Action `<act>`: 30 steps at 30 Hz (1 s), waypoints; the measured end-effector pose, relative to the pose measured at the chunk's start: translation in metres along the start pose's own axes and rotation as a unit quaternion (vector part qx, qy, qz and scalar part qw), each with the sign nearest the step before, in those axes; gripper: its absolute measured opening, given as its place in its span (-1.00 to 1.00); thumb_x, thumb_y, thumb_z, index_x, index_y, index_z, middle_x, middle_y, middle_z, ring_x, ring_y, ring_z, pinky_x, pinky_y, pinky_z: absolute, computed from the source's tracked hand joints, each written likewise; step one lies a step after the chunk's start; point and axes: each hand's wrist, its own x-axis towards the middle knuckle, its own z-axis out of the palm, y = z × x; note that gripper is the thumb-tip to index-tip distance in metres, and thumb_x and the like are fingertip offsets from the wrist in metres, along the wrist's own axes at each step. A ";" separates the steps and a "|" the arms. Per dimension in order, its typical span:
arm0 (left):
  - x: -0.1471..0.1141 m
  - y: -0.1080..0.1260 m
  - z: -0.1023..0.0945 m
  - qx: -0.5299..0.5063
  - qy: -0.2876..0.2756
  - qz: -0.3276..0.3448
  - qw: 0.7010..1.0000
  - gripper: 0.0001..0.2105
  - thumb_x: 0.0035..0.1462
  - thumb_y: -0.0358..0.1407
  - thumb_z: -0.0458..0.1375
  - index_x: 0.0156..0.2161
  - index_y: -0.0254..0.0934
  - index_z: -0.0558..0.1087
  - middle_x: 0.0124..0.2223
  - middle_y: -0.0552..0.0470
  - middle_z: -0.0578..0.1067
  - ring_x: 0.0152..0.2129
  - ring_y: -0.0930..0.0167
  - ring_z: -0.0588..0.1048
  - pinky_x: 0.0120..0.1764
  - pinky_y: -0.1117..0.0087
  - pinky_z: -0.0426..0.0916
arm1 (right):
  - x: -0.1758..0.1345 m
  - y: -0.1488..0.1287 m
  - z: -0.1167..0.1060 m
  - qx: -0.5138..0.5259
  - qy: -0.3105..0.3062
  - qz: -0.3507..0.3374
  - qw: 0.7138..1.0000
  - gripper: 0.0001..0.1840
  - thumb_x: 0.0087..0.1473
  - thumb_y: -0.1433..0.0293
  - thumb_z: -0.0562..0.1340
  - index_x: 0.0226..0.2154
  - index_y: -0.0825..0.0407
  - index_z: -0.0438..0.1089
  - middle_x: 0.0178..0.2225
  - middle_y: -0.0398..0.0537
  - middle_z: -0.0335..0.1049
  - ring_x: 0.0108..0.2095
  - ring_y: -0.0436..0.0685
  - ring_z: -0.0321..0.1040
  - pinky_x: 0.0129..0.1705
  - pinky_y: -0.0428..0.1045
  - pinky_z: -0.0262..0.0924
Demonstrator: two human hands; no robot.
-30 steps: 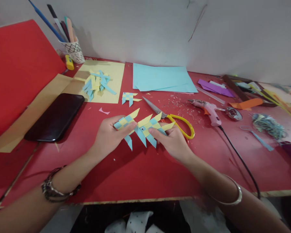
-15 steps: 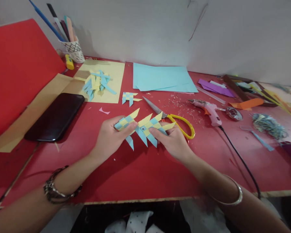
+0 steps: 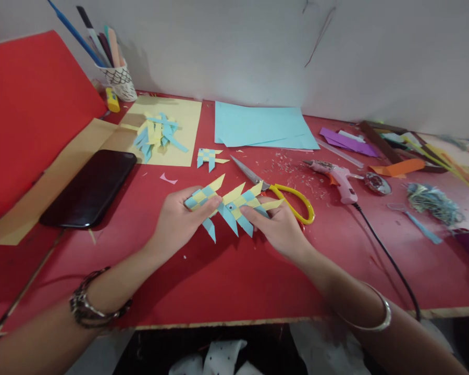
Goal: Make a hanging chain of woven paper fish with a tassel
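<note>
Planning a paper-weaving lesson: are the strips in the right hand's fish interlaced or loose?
Interlaced: the paper fish held by the right hand shows blue and yellow squares alternating.

A plain pale grey wall fills the frame's top, a thin dark line marking its upper right. Below, a red counter catches soft light at right.

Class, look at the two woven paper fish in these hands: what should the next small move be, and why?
The left hand pinches one woven fish and the right hand pinches the eyed fish, so neither hand is free. I'd probably lower both onto the near part of the red table, short of the scissors.
</note>
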 end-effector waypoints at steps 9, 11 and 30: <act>0.002 -0.005 -0.002 0.010 -0.008 0.010 1.000 -0.78 -0.10 -0.17 0.12 -0.58 -0.29 0.39 -0.65 0.14 0.33 -0.70 0.54 0.25 -0.63 0.54 0.18 | -0.001 -0.001 -0.003 -0.019 0.002 0.048 0.999 -0.88 -0.08 0.36 0.19 -0.52 0.07 0.37 -0.62 -0.22 0.26 -0.62 -0.11 0.13 -0.57 -0.16 0.08; 0.004 -0.006 -0.005 -0.004 -0.019 0.016 1.000 -0.79 -0.09 -0.17 0.12 -0.52 -0.29 0.44 -0.58 0.11 0.41 -0.65 0.51 0.32 -0.59 0.53 0.23 | 0.000 -0.001 -0.004 -0.022 0.001 0.056 0.998 -0.87 -0.08 0.35 0.19 -0.48 0.07 0.38 -0.55 -0.19 0.32 -0.57 -0.09 0.19 -0.50 -0.14 0.13; 0.005 0.000 -0.012 0.099 -0.131 0.080 0.983 -0.79 -0.03 -0.21 0.10 -0.57 -0.29 0.34 -0.61 0.16 0.30 -0.70 0.57 0.19 -0.65 0.57 0.10 | -0.003 -0.003 -0.004 -0.085 -0.080 0.070 0.991 -0.84 -0.07 0.35 0.17 -0.56 0.10 0.30 -0.62 -0.22 0.23 -0.61 -0.12 0.12 -0.56 -0.16 0.07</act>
